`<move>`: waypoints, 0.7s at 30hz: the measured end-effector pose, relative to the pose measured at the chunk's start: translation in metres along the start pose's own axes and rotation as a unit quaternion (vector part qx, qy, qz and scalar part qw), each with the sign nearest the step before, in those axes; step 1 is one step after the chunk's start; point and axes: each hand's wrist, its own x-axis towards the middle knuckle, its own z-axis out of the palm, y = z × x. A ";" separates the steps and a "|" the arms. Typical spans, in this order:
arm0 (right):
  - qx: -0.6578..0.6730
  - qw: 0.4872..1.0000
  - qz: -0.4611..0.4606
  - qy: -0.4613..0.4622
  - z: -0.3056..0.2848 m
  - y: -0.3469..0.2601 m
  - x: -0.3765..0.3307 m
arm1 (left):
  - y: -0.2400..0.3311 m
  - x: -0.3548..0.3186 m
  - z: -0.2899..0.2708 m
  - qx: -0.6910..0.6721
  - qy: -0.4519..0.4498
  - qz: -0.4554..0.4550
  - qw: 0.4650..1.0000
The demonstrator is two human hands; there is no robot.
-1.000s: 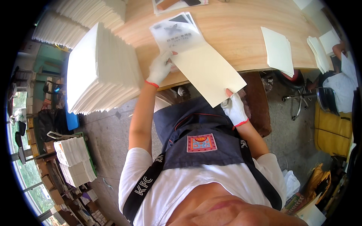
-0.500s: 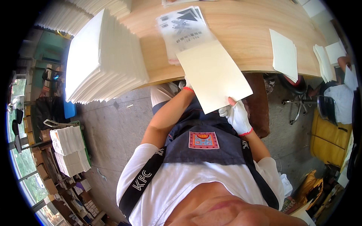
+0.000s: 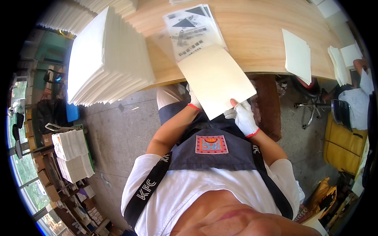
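Note:
A cream-coloured stack of paper (image 3: 216, 80) slants over the table's front edge, its near end above my lap. My right hand (image 3: 245, 118), in a white glove with a bare thumb tip, grips the near right corner, thumb on top. At the left edge is my gloved left hand (image 3: 194, 98), its fingers hidden behind the paper. The far end of the paper meets several clear plastic bags (image 3: 189, 29) printed with dark triangles and pencils; whether it lies on or inside the top one I cannot tell.
A tall stack of white paper (image 3: 106, 59) stands at the table's left, more stacks behind it. Smaller paper piles (image 3: 296, 57) lie on the right. Beyond them part of another person (image 3: 360, 67) shows beside an office chair (image 3: 311, 106). A loaded cart (image 3: 71, 153) stands on the left floor.
The paper has shifted slightly left and towards me, with my right hand moving along. The printed top bag lies differently, its print now turned and more of it showing.

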 end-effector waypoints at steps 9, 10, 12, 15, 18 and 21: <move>0.074 0.996 0.038 -0.041 -0.019 0.011 0.002 | -0.032 -0.013 -0.025 -0.226 0.093 -0.086 0.966; 0.081 0.995 0.035 -0.042 -0.020 0.013 0.005 | -0.026 -0.021 -0.011 -0.284 0.113 -0.121 0.945; 0.077 0.996 0.017 -0.034 -0.019 0.016 0.012 | -0.020 -0.025 0.001 -0.331 0.135 -0.142 0.923; 0.048 0.999 0.023 0.007 -0.009 0.028 0.021 | -0.017 -0.022 -0.001 -0.267 0.114 -0.100 0.952; 0.054 0.998 0.007 -0.013 -0.005 0.027 0.013 | -0.013 -0.020 -0.020 -0.144 0.061 -0.058 0.986; 0.058 0.998 -0.002 -0.030 -0.003 0.028 0.014 | -0.012 -0.025 -0.020 -0.160 0.048 -0.088 0.982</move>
